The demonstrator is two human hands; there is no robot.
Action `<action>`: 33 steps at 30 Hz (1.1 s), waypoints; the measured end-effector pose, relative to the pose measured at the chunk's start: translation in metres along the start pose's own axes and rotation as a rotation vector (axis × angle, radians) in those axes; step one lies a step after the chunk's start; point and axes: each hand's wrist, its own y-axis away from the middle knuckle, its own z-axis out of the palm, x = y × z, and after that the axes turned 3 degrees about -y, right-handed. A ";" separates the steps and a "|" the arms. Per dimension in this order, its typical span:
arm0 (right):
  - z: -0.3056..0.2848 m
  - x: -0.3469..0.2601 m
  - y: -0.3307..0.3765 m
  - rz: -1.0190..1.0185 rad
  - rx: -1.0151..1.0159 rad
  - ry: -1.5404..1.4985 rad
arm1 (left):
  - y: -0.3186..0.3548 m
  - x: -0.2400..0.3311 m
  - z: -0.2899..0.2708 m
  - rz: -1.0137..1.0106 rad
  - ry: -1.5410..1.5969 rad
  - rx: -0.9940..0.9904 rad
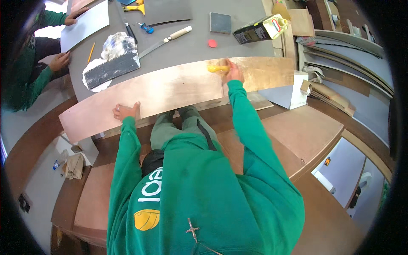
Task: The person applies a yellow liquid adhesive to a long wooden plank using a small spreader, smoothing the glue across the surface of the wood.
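Gripping a yellow spreader (pixel 215 68), the right hand (pixel 235 72) overlies a likely light, bendy board (pixel 170 88), best held by its near edge, left hand (pixel 124 111) spread there.

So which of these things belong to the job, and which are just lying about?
Apparently in use:
long coppery sheet, touched by the left hand
yellow tool, in the right hand

Seemingly lying about:
orange pencil
grey block
wooden-handled blade

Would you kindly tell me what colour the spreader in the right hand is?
Yellow; the spreader shows best in the head view.
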 end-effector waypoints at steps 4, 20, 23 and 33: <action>0.007 -0.015 0.008 -0.075 0.018 0.156 | 0.012 0.018 -0.016 -0.005 -0.207 -0.073; -0.007 -0.012 -0.023 -0.996 -0.114 0.329 | 0.006 0.011 0.002 -0.026 -0.242 -0.024; -0.020 0.007 -0.015 -1.025 -0.258 0.377 | 0.013 0.022 -0.005 0.010 -0.197 -0.021; -0.041 0.109 0.061 -0.902 -0.278 0.319 | 0.014 0.020 -0.002 -0.095 -0.148 -0.060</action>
